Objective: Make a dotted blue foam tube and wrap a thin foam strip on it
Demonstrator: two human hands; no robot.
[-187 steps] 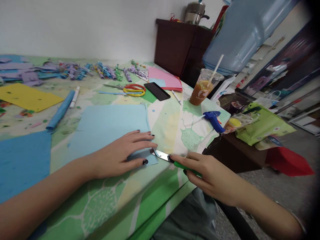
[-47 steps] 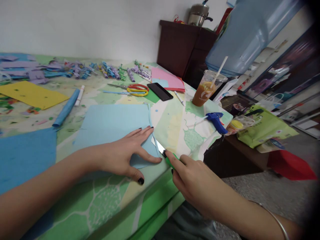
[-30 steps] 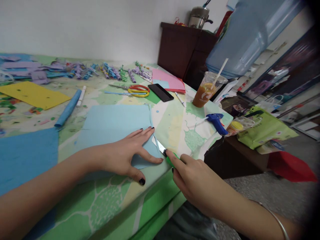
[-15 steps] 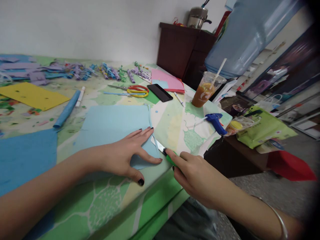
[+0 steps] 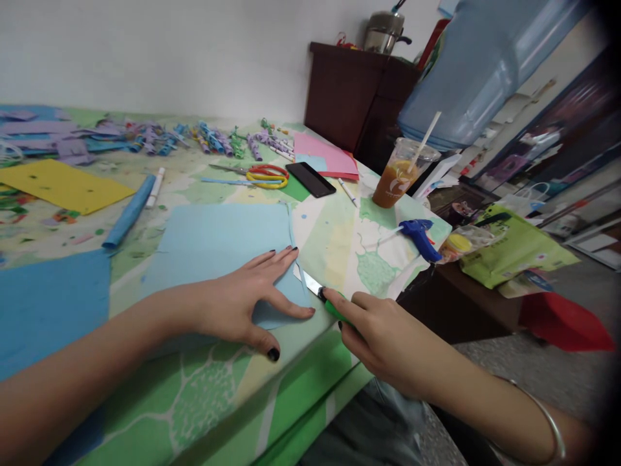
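Observation:
A light blue sheet of paper (image 5: 223, 239) lies on the table near its front edge. My left hand (image 5: 252, 298) presses flat on its right part with the fingers spread. My right hand (image 5: 373, 330) grips the green handle of a utility knife (image 5: 316, 289). The knife's blade lies at the sheet's right edge, its tip beside a narrow strip of paper (image 5: 303, 285) that is partly separated from the sheet. Part of the handle is hidden inside my right hand.
Behind the sheet lie scissors (image 5: 272, 176), a black phone (image 5: 310, 179) and a marker (image 5: 348, 193). A drink cup (image 5: 395, 178) and a blue glue gun (image 5: 420, 238) stand to the right. At left are a rolled blue paper (image 5: 130, 212) and a yellow sheet (image 5: 63, 186).
My right hand has shifted very slightly to the right with the knife, and the blade has drawn back a little. My left hand and the sheet have stayed in place.

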